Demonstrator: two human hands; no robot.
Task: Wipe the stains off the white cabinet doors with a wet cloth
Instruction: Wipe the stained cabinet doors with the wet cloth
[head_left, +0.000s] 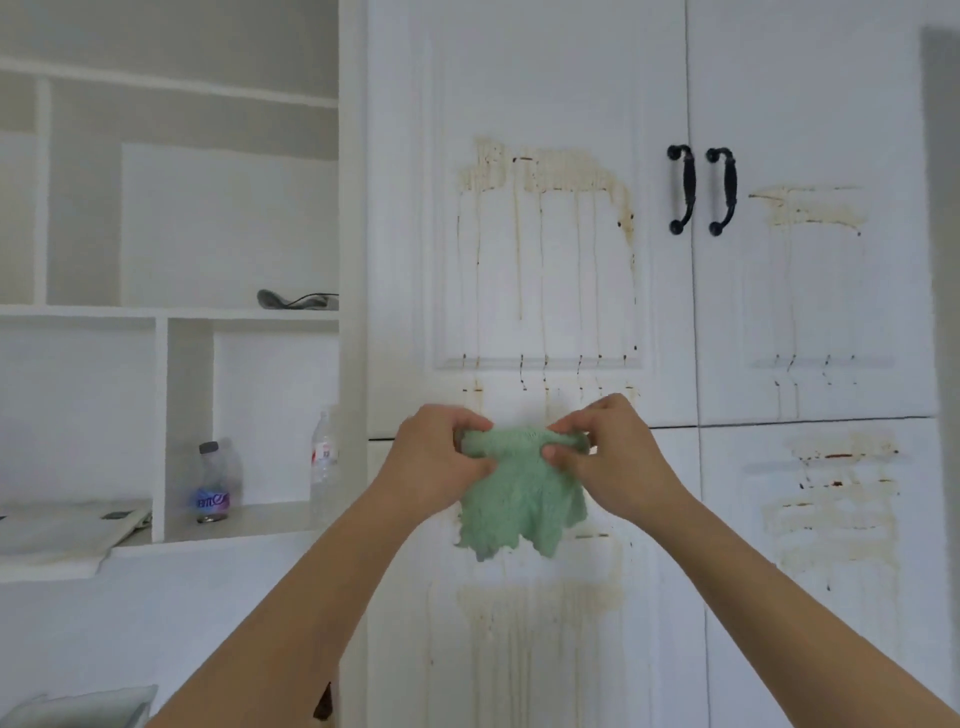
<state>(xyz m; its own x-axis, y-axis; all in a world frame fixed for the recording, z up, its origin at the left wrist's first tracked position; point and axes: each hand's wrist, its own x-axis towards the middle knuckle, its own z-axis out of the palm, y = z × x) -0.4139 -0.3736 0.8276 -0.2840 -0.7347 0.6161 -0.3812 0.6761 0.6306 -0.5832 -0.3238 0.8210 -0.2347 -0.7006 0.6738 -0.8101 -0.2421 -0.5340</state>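
Cabinet doors (524, 291) bear brown drip stains (545, 176); both hands (436, 457) (608, 457) pinch a green cloth (519, 499) before them.

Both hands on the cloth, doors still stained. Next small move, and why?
Probably lift the green cloth to the brown stain on the upper left door and press it flat. Left hand and right hand pinch it bunched, off the surface; drip streaks run untouched below.

Head camera faces the cabinet doors (530, 260) squarely, seemingly close.
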